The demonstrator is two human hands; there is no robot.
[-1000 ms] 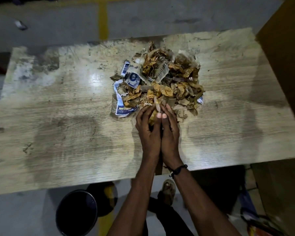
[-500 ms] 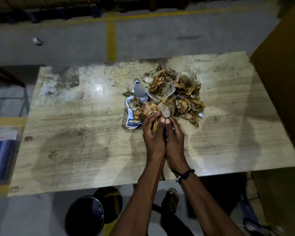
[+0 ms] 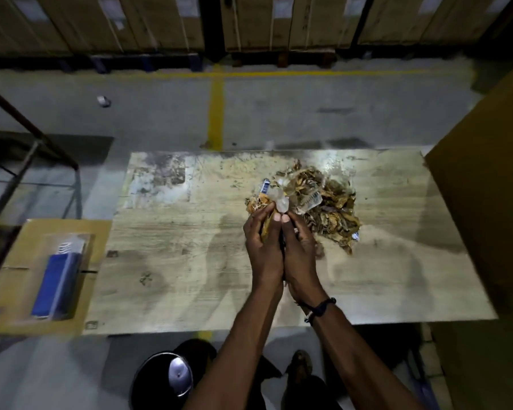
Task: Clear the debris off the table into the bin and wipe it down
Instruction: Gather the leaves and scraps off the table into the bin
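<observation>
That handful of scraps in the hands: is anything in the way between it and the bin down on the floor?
Nothing visible blocks it. The scraps sit cupped between left hand and right hand above the table; the bin stands on the floor beyond the near edge, left of the forearms.

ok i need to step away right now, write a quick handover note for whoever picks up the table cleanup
Left hand and right hand: pressed together, gripping a scoop of debris between them, above the table.
Debris pile: most of it is on the table's far right part.
Bin: on the floor at the near edge, left of the arms.
Done: one handful gathered, not yet dropped in.
Left: drop this handful into the bin, clear the rest of the pile, wipe the stained tabletop. No cloth in view.
</observation>
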